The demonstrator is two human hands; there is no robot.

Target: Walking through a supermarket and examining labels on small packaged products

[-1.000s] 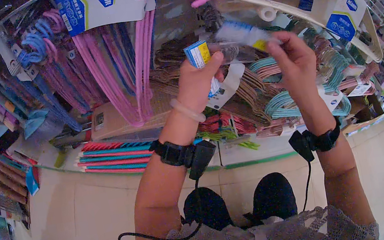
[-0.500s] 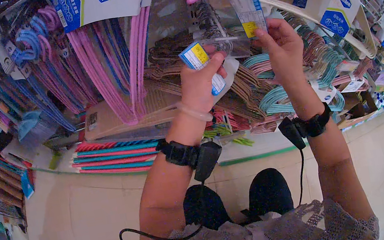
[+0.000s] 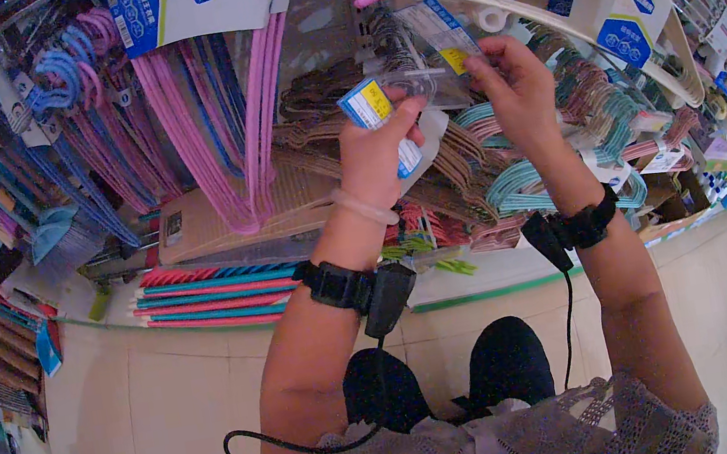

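My left hand (image 3: pixel 380 139) is closed on a price tag (image 3: pixel 366 103), a blue, white and yellow card that sticks out on both sides of the thumb. In my right hand (image 3: pixel 518 93) another price tag (image 3: pixel 439 30) with a blue edge and a yellow patch is pinched between thumb and fingers, tilted to the left. Between the two hands a clear plastic tag holder (image 3: pixel 446 86) shows at the front of a metal display hook. Brown hangers (image 3: pixel 453 160) hang just below and behind the hands.
Pink hangers (image 3: pixel 251 150) hang at left, with blue ones beyond. A cream hanger (image 3: pixel 558 15) juts out at upper right above teal hangers (image 3: pixel 528 187). Pink and teal rods (image 3: pixel 213 295) lie on the low shelf. Pale tiled floor (image 3: pixel 191 397) surrounds my knees.
My right hand has shifted slightly left and its price tag has tipped from nearly upright to a leftward slant. My left hand has barely moved and keeps its tag.
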